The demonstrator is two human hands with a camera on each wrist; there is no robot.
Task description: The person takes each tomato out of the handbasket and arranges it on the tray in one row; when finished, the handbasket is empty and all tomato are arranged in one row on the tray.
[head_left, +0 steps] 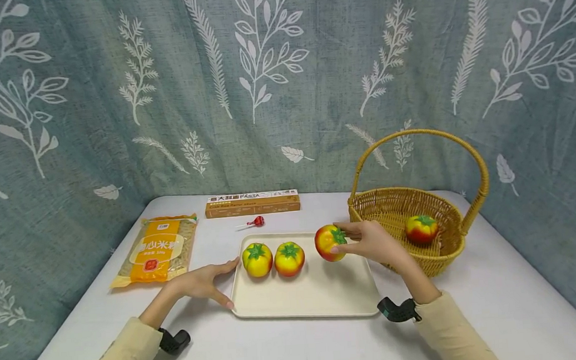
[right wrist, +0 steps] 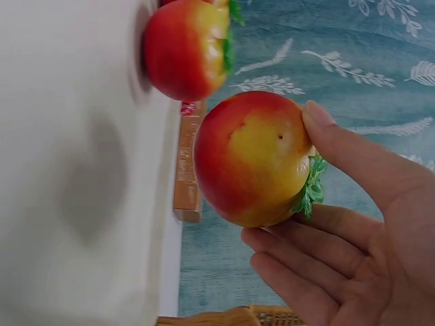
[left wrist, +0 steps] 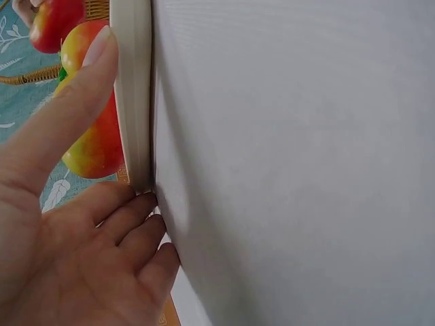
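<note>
My right hand (head_left: 372, 241) pinches a red-and-yellow, persimmon-like fruit (right wrist: 248, 159) between thumb and fingers, near its green leafy top. It is held above the right part of a cream tray (head_left: 301, 302), and a shadow falls on the tray in the right wrist view. Two similar fruits, one at the left (head_left: 257, 263) and one beside it (head_left: 290, 262), sit on the tray's left half. My left hand (head_left: 202, 283) touches the tray's left side with spread fingers, thumb at the near corner. In the left wrist view its thumb (left wrist: 75, 105) overlaps the tray's rim.
A wicker basket (head_left: 394, 195) with a tall handle stands at the right, holding another such fruit (head_left: 421, 230). Behind the tray lie a red lollipop (head_left: 258, 221) and a pasta box (head_left: 252, 205). A yellow packet of rice noodles (head_left: 157, 249) lies at the left. A patterned curtain encloses the table.
</note>
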